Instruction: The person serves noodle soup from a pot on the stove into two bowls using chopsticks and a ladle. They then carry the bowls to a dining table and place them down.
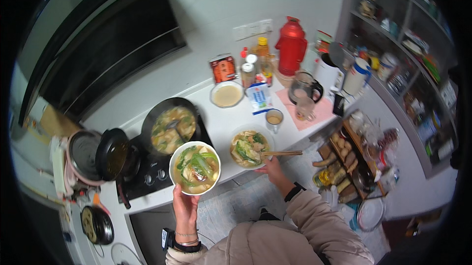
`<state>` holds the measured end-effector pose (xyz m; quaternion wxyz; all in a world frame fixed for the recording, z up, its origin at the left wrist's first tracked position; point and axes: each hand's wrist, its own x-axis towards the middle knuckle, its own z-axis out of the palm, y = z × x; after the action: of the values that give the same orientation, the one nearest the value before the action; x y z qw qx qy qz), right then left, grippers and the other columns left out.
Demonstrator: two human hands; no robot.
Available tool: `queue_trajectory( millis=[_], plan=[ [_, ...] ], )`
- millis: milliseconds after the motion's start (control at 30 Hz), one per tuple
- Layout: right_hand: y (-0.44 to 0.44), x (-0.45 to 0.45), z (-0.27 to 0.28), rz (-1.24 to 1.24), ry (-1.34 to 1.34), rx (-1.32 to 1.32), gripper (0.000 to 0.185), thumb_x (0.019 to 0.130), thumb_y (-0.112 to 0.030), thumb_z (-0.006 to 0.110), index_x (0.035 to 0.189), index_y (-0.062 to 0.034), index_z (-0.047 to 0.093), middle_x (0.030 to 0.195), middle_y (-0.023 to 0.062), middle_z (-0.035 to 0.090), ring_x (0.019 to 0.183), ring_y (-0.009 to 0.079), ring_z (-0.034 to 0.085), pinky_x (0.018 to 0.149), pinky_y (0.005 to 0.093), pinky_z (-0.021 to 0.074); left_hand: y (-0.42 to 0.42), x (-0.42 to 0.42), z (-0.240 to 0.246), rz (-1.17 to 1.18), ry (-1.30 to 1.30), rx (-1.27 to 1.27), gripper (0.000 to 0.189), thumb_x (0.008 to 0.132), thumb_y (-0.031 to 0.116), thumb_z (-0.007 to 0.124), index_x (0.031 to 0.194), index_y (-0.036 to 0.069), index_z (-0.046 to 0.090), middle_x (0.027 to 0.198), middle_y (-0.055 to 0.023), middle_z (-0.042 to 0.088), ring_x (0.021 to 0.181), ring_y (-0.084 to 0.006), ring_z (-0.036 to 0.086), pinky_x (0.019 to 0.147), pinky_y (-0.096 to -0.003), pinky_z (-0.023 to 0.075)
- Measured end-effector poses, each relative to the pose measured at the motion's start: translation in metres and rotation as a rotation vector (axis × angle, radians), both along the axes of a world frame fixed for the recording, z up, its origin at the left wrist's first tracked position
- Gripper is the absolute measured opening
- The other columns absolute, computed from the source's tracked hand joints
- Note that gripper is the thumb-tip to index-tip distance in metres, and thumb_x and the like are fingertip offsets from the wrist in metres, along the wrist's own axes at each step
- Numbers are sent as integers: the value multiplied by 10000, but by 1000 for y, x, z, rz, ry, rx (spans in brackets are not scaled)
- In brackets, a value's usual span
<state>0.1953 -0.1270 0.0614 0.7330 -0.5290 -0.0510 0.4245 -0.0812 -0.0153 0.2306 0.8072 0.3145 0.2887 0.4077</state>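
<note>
My left hand (185,202) holds up a white bowl (195,168) of soup with leafy greens and tofu-like pieces, in front of the gas stove. My right hand (273,171) is at the near rim of a second bowl (250,148) of similar soup on the white counter; its fingers are partly hidden by the bowl. Wooden chopsticks (284,153) lie across that bowl's right rim and stick out over the counter edge. Behind the raised bowl, a wok (173,126) of the same soup stands on the stove, with a ladle (177,128) in it.
A plate of pale liquid (226,94), a white and blue packet (259,97) and a glass cup (274,118) stand behind the second bowl. Farther right are a glass pot (302,90) and a red thermos (291,47). A black frying pan (114,154) is left of the wok.
</note>
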Motion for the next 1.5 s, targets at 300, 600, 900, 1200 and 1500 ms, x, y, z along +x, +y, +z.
queue_trajectory(
  millis=[300, 600, 900, 1200, 1500],
  plan=[
    [-130, -46, 42, -211, 9, -17, 442, 905, -138, 447, 1299, -59, 261, 1104, 164, 547, 812, 269, 653, 638, 370, 587, -18, 40, 13, -256, 58, 57, 434, 895, 349, 503, 1189, 32, 471, 1150, -100, 567, 938, -194, 622, 685, -264, 567],
    [-333, -114, 92, -595, 116, -113, 506, 888, -48, 408, 1350, -86, 207, 1151, 168, 515, 814, 274, 651, 645, 393, 588, -114, 110, 43, -639, 53, 37, 474, 900, 336, 510, 1232, 7, 431, 1225, -133, 513, 1062, -232, 563, 841, -337, 522],
    [-534, -243, 85, -1066, 184, -166, 498, 881, -45, 404, 1343, -73, 220, 1038, 195, 564, 714, 284, 657, 606, 372, 584, -285, 158, 29, -1058, 65, 60, 476, 901, 340, 502, 1227, 1, 426, 1217, -144, 514, 1006, -236, 594, 788, -326, 551],
    [-761, -331, 84, -1401, 155, -247, 379, 885, -69, 409, 1245, 2, 314, 1003, 200, 588, 724, 291, 661, 590, 356, 586, -556, 191, -9, -1476, 0, -65, 493, 885, 350, 521, 1237, 17, 431, 1219, -141, 524, 1035, -261, 583, 823, -377, 540],
    [-1003, -304, 63, -1610, 155, -253, 403, 865, -36, 392, 1260, -10, 321, 1053, 196, 567, 781, 313, 654, 608, 394, 594, -840, 266, -38, -1741, 34, -71, 439, 905, 354, 488, 1174, 7, 468, 1105, -128, 593, 928, -218, 629, 778, -318, 544]
  ],
)
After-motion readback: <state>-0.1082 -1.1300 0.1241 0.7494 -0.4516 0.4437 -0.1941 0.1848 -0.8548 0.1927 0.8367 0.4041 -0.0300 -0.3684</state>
